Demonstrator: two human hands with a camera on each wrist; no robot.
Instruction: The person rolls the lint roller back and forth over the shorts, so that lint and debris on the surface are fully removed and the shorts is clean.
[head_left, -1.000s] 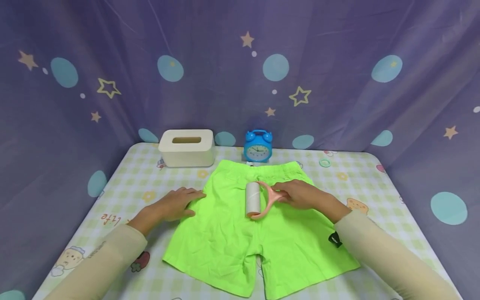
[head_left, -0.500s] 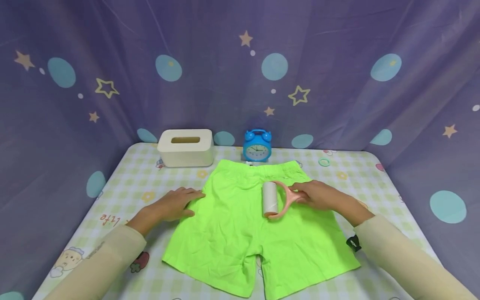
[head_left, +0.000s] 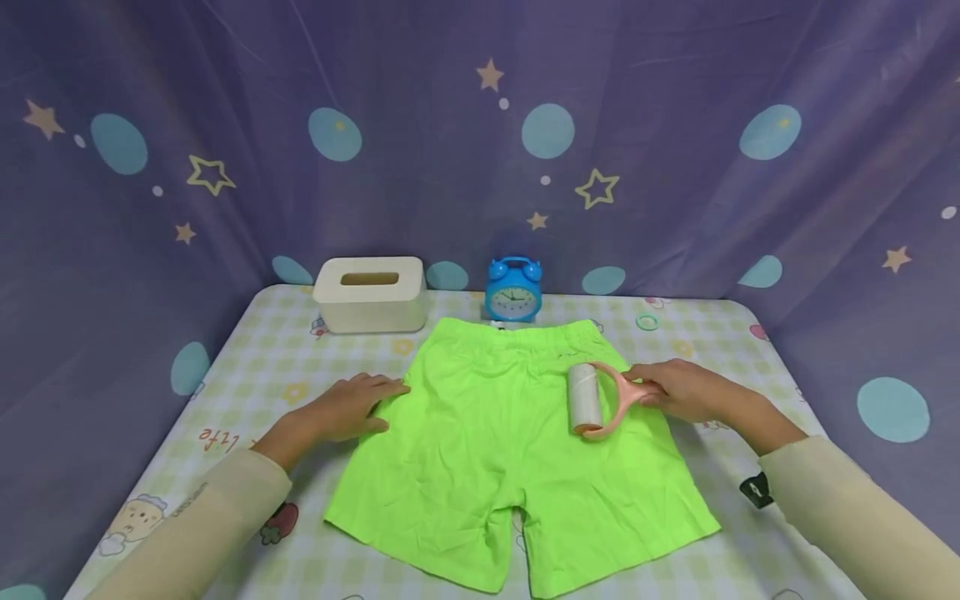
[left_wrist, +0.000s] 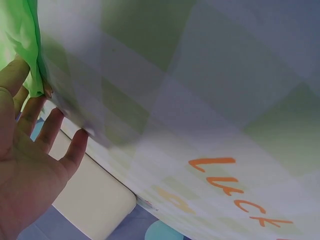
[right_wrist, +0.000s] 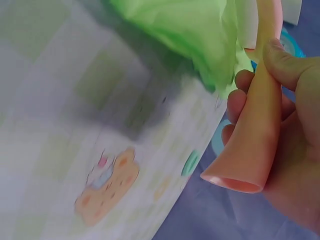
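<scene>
Purple curtain (head_left: 420, 67) behind checked table (head_left: 262, 346); head view: wrinkled neon-green shorts (head_left: 465, 433) lie spread mid-table; right hand (head_left: 678, 390) grips lint roller (head_left: 625, 398), white drum (head_left: 585, 398) over shorts; likely mid-rolling; next stroke probably needs shorts kept flat; left wrist: left hand (left_wrist: 35, 170) unclenched, touching shorts' edge; right wrist: fingers (right_wrist: 238, 104) wrap pink flared handle (right_wrist: 257, 125).

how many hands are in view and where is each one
2: the left hand touches a side edge of the green shorts; the right hand grips the lint roller by its handle.
</scene>
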